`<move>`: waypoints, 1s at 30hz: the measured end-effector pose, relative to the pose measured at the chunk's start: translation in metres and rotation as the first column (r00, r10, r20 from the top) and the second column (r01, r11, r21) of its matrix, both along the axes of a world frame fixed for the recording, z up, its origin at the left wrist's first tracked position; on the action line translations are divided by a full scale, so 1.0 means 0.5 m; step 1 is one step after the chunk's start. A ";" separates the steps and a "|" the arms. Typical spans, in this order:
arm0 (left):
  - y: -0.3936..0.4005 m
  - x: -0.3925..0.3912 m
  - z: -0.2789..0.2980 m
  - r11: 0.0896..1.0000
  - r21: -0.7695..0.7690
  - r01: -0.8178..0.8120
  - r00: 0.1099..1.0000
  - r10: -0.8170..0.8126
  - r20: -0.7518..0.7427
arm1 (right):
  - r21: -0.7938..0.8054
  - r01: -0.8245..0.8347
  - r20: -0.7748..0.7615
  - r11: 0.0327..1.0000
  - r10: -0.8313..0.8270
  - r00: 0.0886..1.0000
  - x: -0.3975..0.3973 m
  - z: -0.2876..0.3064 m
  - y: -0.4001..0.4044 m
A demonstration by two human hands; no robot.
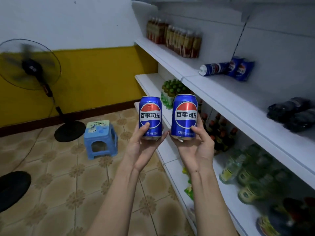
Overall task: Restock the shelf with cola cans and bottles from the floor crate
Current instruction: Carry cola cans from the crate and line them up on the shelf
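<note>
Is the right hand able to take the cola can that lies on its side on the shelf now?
Probably not yet: the right hand already grips an upright cola can. The lying can has nothing in front of it.

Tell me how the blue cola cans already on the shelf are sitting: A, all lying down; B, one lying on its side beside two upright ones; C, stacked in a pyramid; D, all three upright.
B: on the shelf, one can lies on its side, its end facing out, next to two upright cans.
</note>
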State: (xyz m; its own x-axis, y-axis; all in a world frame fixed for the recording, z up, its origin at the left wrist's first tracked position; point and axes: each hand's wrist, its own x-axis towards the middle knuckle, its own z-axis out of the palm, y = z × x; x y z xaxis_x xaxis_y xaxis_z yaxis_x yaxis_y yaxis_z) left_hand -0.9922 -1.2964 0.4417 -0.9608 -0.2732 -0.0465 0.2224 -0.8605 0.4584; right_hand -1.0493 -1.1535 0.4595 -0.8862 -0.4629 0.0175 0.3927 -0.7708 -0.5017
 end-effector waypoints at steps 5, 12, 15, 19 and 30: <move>-0.082 -0.120 0.018 0.995 -0.020 0.096 0.995 -0.096 -0.023 | -0.011 0.069 -0.004 0.998 -0.069 0.998 -0.083 0.020 -0.063; -0.099 -0.326 0.030 0.977 -0.019 0.213 0.976 -0.214 -0.038 | -0.014 0.128 -0.063 0.992 -0.129 0.990 -0.250 0.027 -0.079; -0.092 -0.432 0.033 0.966 -0.033 0.255 0.967 -0.256 -0.021 | 0.047 0.190 -0.085 0.981 -0.186 0.979 -0.351 0.031 -0.072; -0.085 -0.573 0.058 0.944 -0.151 0.293 0.956 -0.289 0.044 | 0.147 0.278 -0.044 0.949 -0.274 0.961 -0.483 0.056 -0.066; -0.010 -0.914 0.202 0.685 -0.645 0.338 0.925 -0.368 0.094 | 0.217 0.421 -0.112 0.881 -0.406 0.907 -0.685 0.166 0.113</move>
